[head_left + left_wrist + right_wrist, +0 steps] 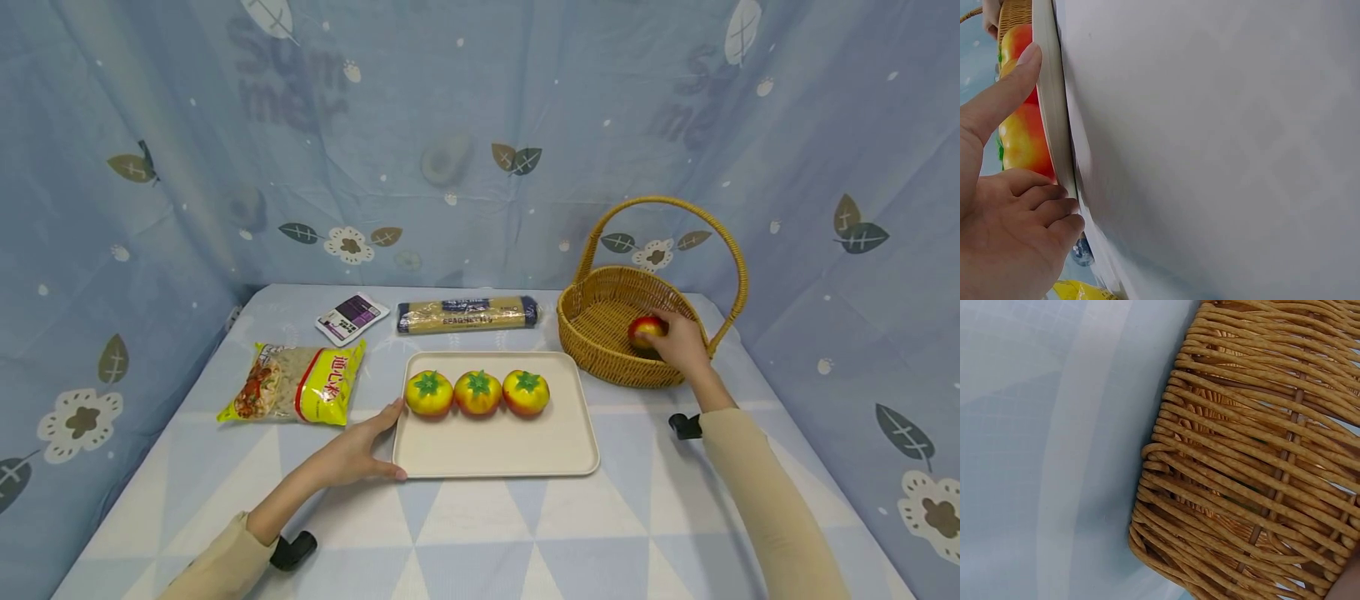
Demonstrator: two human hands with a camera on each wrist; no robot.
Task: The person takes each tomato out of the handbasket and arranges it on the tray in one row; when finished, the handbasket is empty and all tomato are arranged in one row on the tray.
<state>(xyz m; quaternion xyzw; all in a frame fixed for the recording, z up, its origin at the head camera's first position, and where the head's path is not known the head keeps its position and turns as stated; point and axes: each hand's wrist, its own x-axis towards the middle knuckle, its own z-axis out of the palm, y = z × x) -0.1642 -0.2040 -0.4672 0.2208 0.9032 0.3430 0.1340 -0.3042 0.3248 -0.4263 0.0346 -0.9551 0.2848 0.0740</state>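
My right hand [681, 343] reaches over the near right rim of the wicker basket [607, 354], its fingers round a red and yellow fruit [643, 332] inside. What lies under that fruit is partly hidden. In the right wrist view the basket's woven side [1241, 456] fills most of the picture, hiding the fruit. On the cream tray [495, 454], several similar fruits with green leafy tops stand in a row, among them a left fruit [429, 395]. My left hand [348, 450] touches the tray's left edge, thumb [1007, 97] stretched out and fingers against the rim.
A yellow food bag [296, 383] lies left of the tray. Behind are a white and purple packet [352, 319] and a spaghetti pack [468, 316]. The basket's tall handle [660, 200] arches above it. A patterned cloth covers the table [525, 533]; curtains hang round it.
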